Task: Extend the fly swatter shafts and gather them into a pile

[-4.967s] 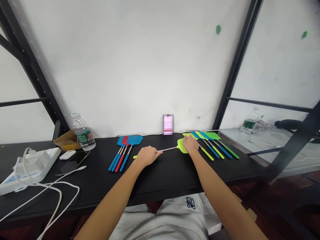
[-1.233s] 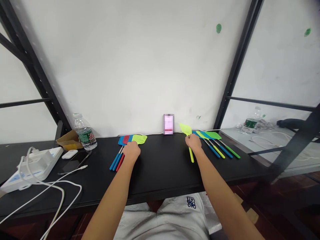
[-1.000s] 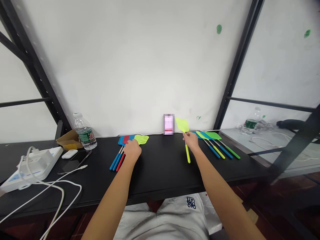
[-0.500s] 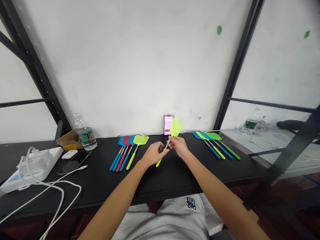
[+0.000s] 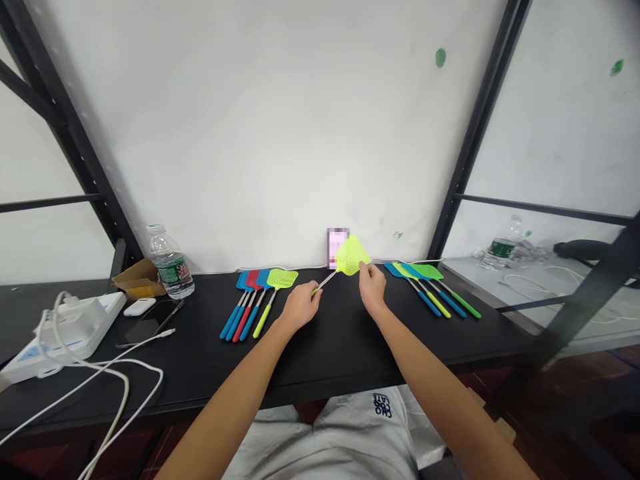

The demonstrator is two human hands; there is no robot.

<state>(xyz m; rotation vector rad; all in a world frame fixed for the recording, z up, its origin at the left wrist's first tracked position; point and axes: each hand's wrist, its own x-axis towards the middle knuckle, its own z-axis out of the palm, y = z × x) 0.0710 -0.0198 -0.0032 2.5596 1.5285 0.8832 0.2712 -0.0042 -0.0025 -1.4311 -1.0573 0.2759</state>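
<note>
The person's left hand (image 5: 301, 303) holds a yellow-green swatter (image 5: 353, 256) by its handle, the fingers closed around it. The swatter is above the middle of the black worktop (image 5: 330, 353), slanting up and to the right, its mesh head covering part of a pink-screened device (image 5: 333, 248) that stands upright by the wall (image 5: 280, 133).

The right hand (image 5: 373, 287) is at the lower right edge of the mesh head, its fingers curled and touching it; whether they pinch it cannot be told.

To the left lies a row of 5 swatters (image 5: 247, 310): 3 blue, 1 red and 1 yellow-green, their heads overlapping. To the right lies a fan of 4 swatters (image 5: 425, 272): 2 blue, 1 yellow-green and 1 green. Farther left are a water bottle (image 5: 173, 270), a cardboard box (image 5: 140, 277), a white case (image 5: 140, 307), a dark phone (image 5: 147, 327) and a power strip (image 5: 97, 333) with white cables (image 5: 127, 393).
</note>
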